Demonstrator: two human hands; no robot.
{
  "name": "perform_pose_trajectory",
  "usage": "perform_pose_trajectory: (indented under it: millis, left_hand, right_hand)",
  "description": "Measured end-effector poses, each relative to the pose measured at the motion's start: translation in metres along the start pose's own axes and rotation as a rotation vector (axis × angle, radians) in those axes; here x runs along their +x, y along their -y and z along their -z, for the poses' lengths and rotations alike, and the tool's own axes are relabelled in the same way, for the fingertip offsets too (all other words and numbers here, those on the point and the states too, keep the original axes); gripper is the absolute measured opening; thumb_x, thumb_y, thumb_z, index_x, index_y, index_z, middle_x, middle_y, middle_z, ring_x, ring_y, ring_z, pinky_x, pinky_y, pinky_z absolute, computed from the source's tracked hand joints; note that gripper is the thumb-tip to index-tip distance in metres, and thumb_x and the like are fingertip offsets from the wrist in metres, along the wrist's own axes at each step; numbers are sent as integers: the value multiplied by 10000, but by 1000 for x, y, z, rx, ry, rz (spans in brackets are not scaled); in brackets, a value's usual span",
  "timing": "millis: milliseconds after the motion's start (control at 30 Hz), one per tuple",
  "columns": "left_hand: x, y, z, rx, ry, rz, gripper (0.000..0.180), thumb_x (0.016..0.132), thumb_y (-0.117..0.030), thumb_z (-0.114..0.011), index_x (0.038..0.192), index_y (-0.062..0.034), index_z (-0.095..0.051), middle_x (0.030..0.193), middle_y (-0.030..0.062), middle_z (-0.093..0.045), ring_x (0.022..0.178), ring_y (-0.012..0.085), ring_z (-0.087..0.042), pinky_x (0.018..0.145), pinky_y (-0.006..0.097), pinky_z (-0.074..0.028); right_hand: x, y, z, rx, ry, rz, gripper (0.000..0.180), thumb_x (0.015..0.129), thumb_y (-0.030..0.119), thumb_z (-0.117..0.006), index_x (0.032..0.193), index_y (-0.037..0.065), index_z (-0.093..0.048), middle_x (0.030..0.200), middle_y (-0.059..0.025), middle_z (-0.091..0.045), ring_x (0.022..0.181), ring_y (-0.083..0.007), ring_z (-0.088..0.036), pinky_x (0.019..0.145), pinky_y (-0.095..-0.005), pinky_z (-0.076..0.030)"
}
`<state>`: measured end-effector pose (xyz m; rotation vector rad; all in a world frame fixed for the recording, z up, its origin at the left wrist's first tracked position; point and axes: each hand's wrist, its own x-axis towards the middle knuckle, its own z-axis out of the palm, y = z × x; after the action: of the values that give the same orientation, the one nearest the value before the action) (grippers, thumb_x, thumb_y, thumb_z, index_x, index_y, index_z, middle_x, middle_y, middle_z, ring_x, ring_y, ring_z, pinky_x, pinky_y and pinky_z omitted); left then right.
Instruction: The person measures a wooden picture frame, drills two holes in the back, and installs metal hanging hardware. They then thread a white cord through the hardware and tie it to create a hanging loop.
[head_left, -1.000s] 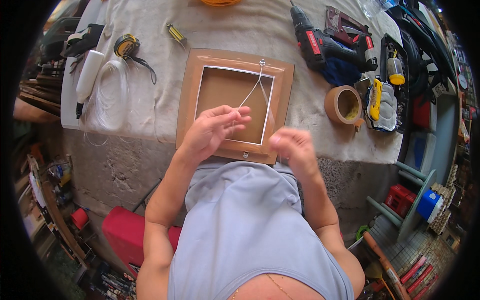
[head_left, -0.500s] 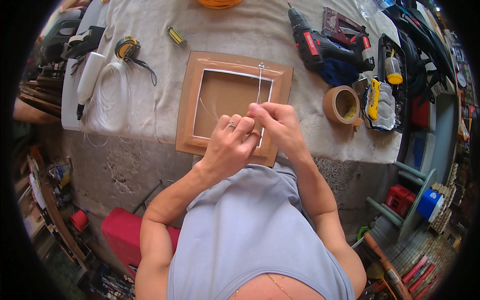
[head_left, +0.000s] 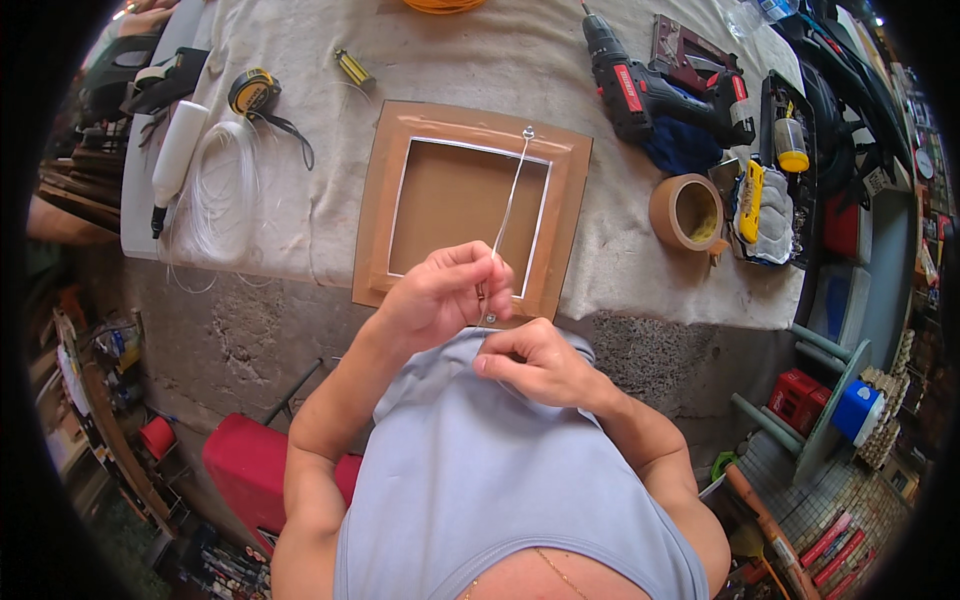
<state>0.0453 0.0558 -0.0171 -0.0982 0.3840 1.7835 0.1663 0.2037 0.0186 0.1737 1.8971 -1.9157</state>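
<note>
A picture frame (head_left: 378, 210) edged with brown tape lies on the table's near edge, its lower side by my lap. From a small metal eyelet (head_left: 528, 132) at its upper right, a thin clear string (head_left: 512, 195) runs taut to my left hand (head_left: 445, 290), which pinches it between thumb and forefinger. Just below those fingers a second eyelet (head_left: 490, 318) shows at the frame's lower edge. My right hand (head_left: 540, 365), nearer to me, is closed with thumb against forefinger on the string's loose end, which trails thinly past it over my lap.
Left on the cloth-covered table are a coil of clear string (head_left: 222, 190), a white bottle (head_left: 180, 155) and a tape measure (head_left: 254, 92). A yellow cutter (head_left: 354, 68) lies beyond the frame. To the right sit a drill (head_left: 630, 90), a staple gun (head_left: 690, 50) and a tape roll (head_left: 686, 212).
My hands have drawn apart: the left now pinches the string lower over the frame, while the right has come down toward my lap. The string stretches tauter toward the lower edge.
</note>
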Motion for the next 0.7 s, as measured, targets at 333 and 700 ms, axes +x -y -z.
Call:
perform_pose_trajectory:
  millis: [333,700]
  left_hand:
    - [-9,23,-40,2382,-223,-968,114,619,-93,-670,723,-65,-630,821,23,-487,671,164,-485,527,293,-400]
    - [-18,11,-13,258,-127,-87,120,947,-164,-545,919,-57,-590,1285,203,-514,1189,302,-526,1012,435,-406]
  right_hand:
    - [36,15,32,103,-396,-11,263,933,175,-575,784,-30,-648,645,24,-573,616,-25,-489,542,-204,-395]
    - [-9,20,25,351,-86,-7,229,859,191,-618,752,-9,-646,627,-6,-582,563,-73,-494,535,-254,-391]
